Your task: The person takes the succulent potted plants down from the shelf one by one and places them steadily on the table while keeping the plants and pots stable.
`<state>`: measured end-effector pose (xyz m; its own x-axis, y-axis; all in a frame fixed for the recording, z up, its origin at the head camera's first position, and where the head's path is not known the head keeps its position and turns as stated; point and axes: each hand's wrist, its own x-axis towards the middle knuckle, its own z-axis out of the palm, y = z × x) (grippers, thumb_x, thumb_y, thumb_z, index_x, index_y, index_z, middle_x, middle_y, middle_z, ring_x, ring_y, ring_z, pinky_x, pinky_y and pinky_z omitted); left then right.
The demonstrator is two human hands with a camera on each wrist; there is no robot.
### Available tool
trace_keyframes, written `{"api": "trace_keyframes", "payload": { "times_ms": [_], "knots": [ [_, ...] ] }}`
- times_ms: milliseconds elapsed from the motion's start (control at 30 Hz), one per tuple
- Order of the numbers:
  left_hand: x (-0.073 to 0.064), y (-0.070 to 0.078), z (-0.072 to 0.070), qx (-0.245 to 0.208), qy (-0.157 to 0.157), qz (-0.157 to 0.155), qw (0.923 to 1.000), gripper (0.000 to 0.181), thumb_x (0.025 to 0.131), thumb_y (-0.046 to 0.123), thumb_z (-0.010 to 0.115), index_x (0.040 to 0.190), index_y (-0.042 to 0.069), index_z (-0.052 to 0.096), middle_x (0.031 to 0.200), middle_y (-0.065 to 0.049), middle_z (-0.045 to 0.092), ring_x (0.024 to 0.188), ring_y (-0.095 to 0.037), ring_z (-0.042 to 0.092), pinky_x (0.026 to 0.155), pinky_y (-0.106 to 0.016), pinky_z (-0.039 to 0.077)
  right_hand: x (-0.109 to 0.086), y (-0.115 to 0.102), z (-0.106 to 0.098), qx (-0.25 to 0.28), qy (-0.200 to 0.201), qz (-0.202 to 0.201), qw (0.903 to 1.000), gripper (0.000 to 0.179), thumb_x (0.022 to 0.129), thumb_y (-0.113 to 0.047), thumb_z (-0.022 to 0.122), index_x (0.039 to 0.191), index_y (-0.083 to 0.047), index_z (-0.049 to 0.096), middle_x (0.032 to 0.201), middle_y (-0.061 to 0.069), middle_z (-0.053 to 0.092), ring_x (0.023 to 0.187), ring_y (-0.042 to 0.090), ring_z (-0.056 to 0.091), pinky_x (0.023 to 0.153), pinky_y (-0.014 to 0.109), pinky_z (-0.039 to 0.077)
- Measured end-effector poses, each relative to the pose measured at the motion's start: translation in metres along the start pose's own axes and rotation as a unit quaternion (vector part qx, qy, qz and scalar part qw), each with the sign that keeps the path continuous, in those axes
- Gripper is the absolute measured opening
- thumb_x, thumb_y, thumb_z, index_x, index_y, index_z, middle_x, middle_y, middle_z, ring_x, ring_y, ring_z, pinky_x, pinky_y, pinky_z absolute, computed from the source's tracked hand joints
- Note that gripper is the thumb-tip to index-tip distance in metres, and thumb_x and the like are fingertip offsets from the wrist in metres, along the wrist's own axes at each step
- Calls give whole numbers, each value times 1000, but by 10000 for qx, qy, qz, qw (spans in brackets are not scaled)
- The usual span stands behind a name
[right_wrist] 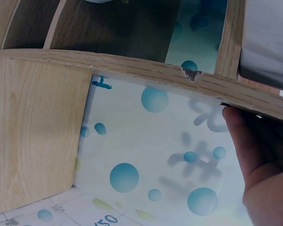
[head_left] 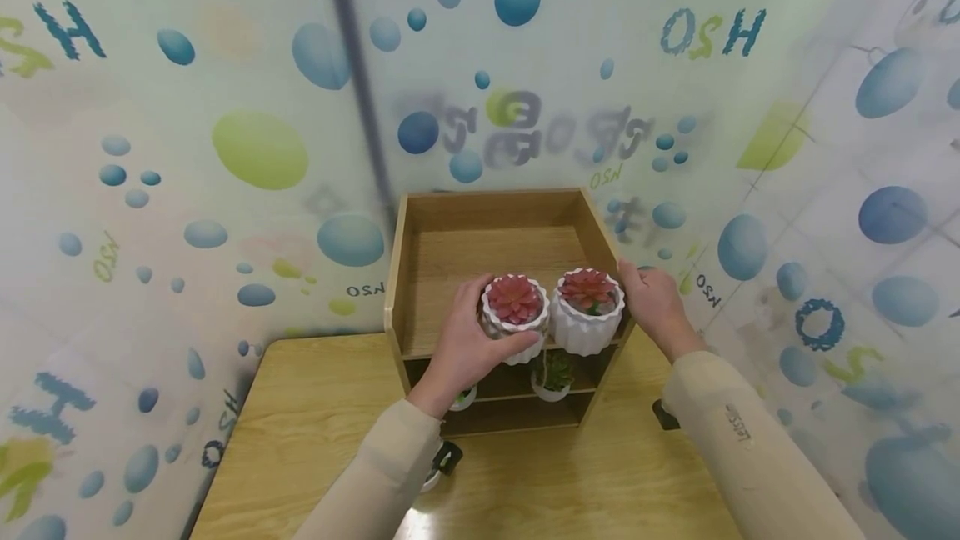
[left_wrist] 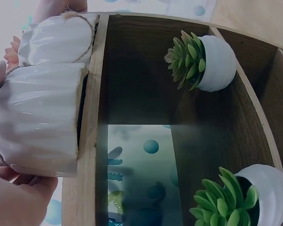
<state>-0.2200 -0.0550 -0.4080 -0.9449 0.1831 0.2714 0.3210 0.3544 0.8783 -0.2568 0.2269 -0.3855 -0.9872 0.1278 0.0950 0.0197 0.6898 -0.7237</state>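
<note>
My left hand (head_left: 468, 336) grips a white ribbed pot (left_wrist: 40, 117) with a red succulent (head_left: 514, 298), at the front edge of the wooden shelf unit's (head_left: 487, 240) top tray. Beside it, on the right, stands a matching white pot (head_left: 587, 330) with another red succulent (head_left: 587, 287). Twine shows round both pots in the left wrist view. My right hand (head_left: 658, 302) touches the outside of the unit's right side panel; its thumb (right_wrist: 240, 141) lies straight, while the other fingers are in shadow in the right wrist view.
Below the top tray, small white pots with green succulents (left_wrist: 186, 61) stand on the middle shelf, one (left_wrist: 269, 197) partly behind my left arm. Another white pot (head_left: 430, 482) is half hidden by the left sleeve on the wooden table (head_left: 315, 407). A patterned curtain (head_left: 262, 65) surrounds the table.
</note>
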Motion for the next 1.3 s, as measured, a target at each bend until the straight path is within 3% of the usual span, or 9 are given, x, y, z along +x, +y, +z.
{"api": "trace_keyframes", "payload": {
  "times_ms": [633, 1300],
  "knots": [
    [6, -2, 4, -286, -14, 14, 9996, 89, 73, 34, 95, 146, 12, 50, 136, -7, 55, 122, -25, 55, 102, -49, 50, -1, 0, -1, 20, -65, -10, 10000, 62, 109, -47, 33, 55, -17, 37, 55, -1, 38, 57, 21, 42, 54, 34, 36],
    [5, 2, -1, -77, -75, -121, 9999, 84, 73, 34, 95, 142, 11, 53, 134, -6, 58, 120, -25, 57, 101, -48, 52, -1, -2, -1, -45, -8, -57, 10000, 62, 109, -45, 34, 55, -16, 37, 55, -1, 37, 58, 21, 42, 55, 34, 36]
  ]
}}
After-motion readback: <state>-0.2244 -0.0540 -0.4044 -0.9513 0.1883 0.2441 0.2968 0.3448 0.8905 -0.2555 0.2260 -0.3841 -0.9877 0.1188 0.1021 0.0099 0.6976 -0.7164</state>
